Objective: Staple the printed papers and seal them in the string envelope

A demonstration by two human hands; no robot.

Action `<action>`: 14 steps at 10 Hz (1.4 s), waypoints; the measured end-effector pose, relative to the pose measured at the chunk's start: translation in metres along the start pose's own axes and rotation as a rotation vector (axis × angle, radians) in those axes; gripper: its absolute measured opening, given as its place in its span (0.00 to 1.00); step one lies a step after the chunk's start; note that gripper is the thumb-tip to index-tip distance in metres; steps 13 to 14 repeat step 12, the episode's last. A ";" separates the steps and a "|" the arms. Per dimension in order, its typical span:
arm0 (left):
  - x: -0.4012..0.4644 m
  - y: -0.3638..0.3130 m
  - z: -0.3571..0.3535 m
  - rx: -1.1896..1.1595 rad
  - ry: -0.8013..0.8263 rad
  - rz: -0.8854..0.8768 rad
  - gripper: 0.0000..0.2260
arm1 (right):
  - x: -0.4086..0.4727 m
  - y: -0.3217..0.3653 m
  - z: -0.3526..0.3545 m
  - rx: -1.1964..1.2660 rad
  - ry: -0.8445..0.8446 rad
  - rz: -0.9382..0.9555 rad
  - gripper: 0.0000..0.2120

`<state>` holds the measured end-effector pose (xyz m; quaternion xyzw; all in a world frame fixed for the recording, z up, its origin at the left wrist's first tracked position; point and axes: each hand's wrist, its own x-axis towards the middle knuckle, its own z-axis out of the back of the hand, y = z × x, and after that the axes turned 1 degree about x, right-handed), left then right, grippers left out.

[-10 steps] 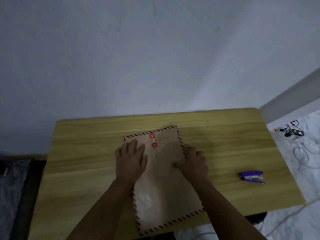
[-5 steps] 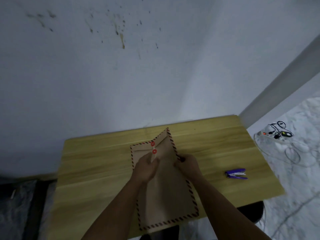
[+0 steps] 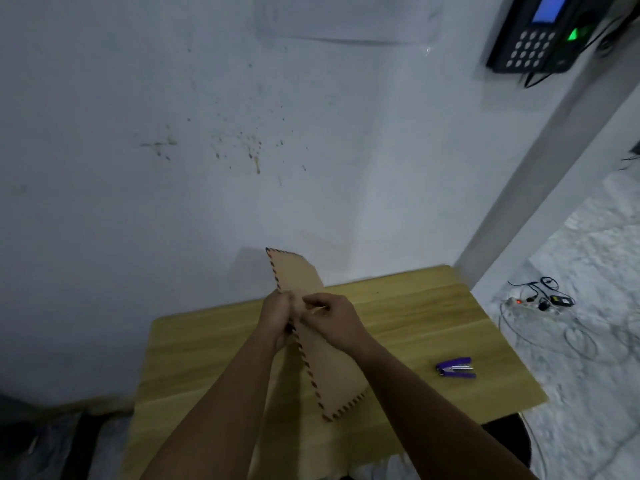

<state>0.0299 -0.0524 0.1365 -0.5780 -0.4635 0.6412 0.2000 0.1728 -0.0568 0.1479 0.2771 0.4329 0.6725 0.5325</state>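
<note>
Here the brown envelope (image 3: 323, 355) with its striped border is held up off the wooden table (image 3: 415, 327), tilted steeply so its far end rises against the pale wall (image 3: 173, 168). The left hand (image 3: 277, 315) is closed around the envelope's left edge about midway along it, fingers wrapped over the border. The right hand (image 3: 332, 315) is curled against the envelope's face just beside the left, fingertips pinched together; what they pinch is too blurred to tell. A purple stapler (image 3: 456, 367) lies on the table, well apart to the right.
</note>
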 end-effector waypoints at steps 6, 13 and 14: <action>0.045 0.089 0.039 0.373 -0.194 0.042 0.24 | 0.017 -0.143 0.017 -0.016 -0.149 -0.449 0.27; 0.074 0.120 0.067 1.376 0.130 -0.028 0.42 | 0.034 -0.151 -0.031 -0.561 0.194 -0.445 0.45; 0.074 0.120 0.067 1.376 0.130 -0.028 0.42 | 0.034 -0.151 -0.031 -0.561 0.194 -0.445 0.45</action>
